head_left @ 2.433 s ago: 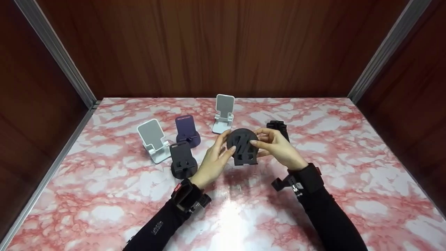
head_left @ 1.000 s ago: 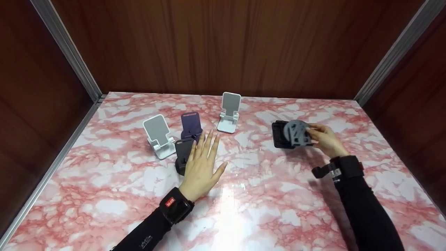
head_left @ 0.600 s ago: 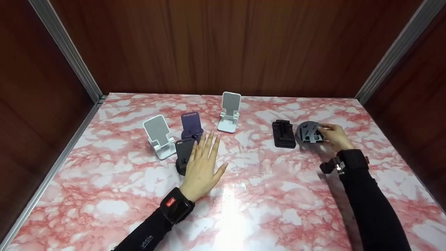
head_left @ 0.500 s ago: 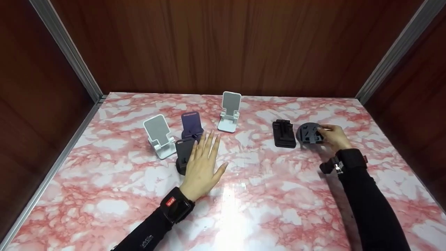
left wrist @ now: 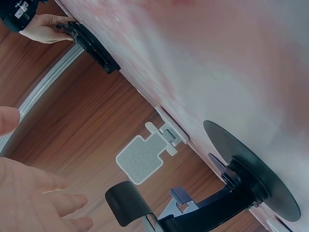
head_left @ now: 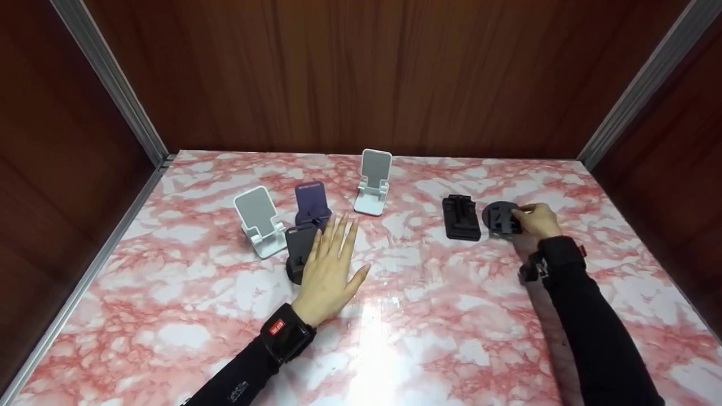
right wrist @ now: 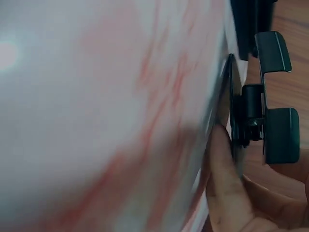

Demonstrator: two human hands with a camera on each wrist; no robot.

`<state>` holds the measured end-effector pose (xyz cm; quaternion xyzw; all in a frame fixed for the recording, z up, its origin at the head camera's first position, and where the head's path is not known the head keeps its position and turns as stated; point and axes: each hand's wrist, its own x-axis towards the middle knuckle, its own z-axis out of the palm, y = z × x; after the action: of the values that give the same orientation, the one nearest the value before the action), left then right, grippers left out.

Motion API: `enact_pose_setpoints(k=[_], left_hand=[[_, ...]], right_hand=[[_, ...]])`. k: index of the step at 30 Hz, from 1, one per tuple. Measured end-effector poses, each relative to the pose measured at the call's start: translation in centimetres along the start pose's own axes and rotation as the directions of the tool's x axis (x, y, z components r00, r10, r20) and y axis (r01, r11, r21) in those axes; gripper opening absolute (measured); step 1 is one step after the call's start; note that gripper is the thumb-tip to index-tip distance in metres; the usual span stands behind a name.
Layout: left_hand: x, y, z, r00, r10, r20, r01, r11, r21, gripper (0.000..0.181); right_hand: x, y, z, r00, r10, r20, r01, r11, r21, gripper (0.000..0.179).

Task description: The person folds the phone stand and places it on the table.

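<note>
My right hand (head_left: 540, 220) pinches the right edge of a folded black phone stand (head_left: 499, 217) with a round base. In the right wrist view, a finger (right wrist: 227, 179) reaches under the rim of its disc, close over the tabletop. The stand's two lip tabs (right wrist: 282, 135) face away from the table. My left hand (head_left: 327, 276) is spread with straight fingers and holds nothing. In the head view it overlaps an upright black phone stand (head_left: 299, 242) on a round base. The left wrist view shows that stand (left wrist: 207, 215) apart from the left hand (left wrist: 38, 198).
A rectangular folded black phone stand (head_left: 461, 217) lies just left of the round one. Farther left stand a purple phone stand (head_left: 311, 200) and a white one with a grey pad (head_left: 256, 211). Another white stand (head_left: 375, 172) is at the back. Wooden panels (head_left: 361, 73) enclose the pink marbled table (head_left: 428, 316).
Both hands held the folded round stand at the middle earlier. The left hand let go and spread open; the right hand carried the stand rightward past the rectangular one and lowered it.
</note>
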<state>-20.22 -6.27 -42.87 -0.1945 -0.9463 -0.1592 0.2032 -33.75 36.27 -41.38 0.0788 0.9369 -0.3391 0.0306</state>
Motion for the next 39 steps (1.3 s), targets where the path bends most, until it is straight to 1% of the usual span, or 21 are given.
enact_pose_setpoints(k=[1, 2, 4, 6, 10, 13, 17, 19, 20, 23, 28, 32, 35, 39], left_hand=[[0.0, 0.0, 0.0, 1.000, 0.000, -0.001, 0.000, 1.000, -0.002, 0.074], [0.0, 0.0, 0.0, 1.000, -0.001, -0.002, 0.001, 1.000, -0.003, 0.075], [0.0, 0.0, 0.1, 1.000, -0.004, 0.000, 0.004, 1.000, -0.008, 0.075], [0.0, 0.0, 0.1, 1.000, -0.006, 0.003, 0.006, 1.000, -0.011, 0.075], [0.1, 0.0, 0.1, 1.000, -0.004, 0.006, 0.004, 1.000, -0.023, 0.076], [0.1, 0.0, 0.1, 1.000, -0.005, 0.015, 0.005, 1.000, -0.019, 0.076], [0.1, 0.0, 0.0, 1.000, -0.005, 0.018, 0.006, 1.000, -0.019, 0.076], [0.0, 0.0, 0.0, 1.000, -0.004, 0.013, 0.005, 1.000, -0.017, 0.076], [0.0, 0.0, 0.0, 1.000, -0.003, 0.007, 0.003, 1.000, -0.019, 0.076], [0.0, -0.1, -0.2, 1.000, -0.001, -0.007, 0.001, 1.000, -0.018, 0.076], [0.1, -0.5, -0.6, 0.999, 0.005, -0.033, -0.005, 1.000, -0.005, 0.074], [0.3, -0.9, -1.2, 0.999, 0.000, -0.036, 0.000, 1.000, 0.005, 0.074], [0.5, -1.3, -1.8, 0.999, -0.018, -0.027, 0.018, 1.000, 0.010, 0.075], [0.9, -2.1, -2.8, 0.997, -0.072, 0.008, 0.072, 0.997, 0.025, 0.076]], right_hand=[[0.0, -0.1, 0.0, 1.000, -0.011, -0.001, 0.011, 0.999, -0.046, 0.055], [0.0, -0.2, 0.0, 1.000, -0.017, -0.001, 0.017, 0.997, -0.074, 0.055], [0.1, -0.3, 0.0, 0.999, -0.051, -0.009, 0.050, 0.989, -0.138, 0.054], [0.1, -0.5, 0.2, 0.996, -0.082, -0.024, 0.076, 0.980, -0.182, 0.052], [0.4, -0.3, 0.3, 0.992, -0.119, -0.034, 0.108, 0.967, -0.232, 0.047], [0.3, -0.4, 0.4, 0.991, -0.127, -0.051, 0.109, 0.958, -0.264, 0.049], [-0.2, -1.0, 0.7, 0.989, -0.128, -0.077, 0.090, 0.923, -0.374, 0.052], [-0.3, -1.3, 0.8, 0.990, -0.121, -0.073, 0.078, 0.900, -0.430, 0.055], [-0.5, -1.6, 0.9, 0.991, -0.116, -0.069, 0.074, 0.893, -0.445, 0.056], [-0.7, -2.1, 1.1, 0.990, -0.126, -0.061, 0.084, 0.884, -0.459, 0.060], [-1.2, -3.2, 1.5, 0.983, -0.178, -0.035, 0.143, 0.882, -0.448, 0.065], [-1.7, -4.0, 2.1, 0.974, -0.227, -0.015, 0.195, 0.869, -0.454, 0.066], [-2.3, -4.6, 2.7, 0.962, -0.271, -0.016, 0.234, 0.859, -0.454, 0.066], [-3.1, -5.3, 3.4, 0.945, -0.327, -0.023, 0.283, 0.849, -0.447, 0.065]])
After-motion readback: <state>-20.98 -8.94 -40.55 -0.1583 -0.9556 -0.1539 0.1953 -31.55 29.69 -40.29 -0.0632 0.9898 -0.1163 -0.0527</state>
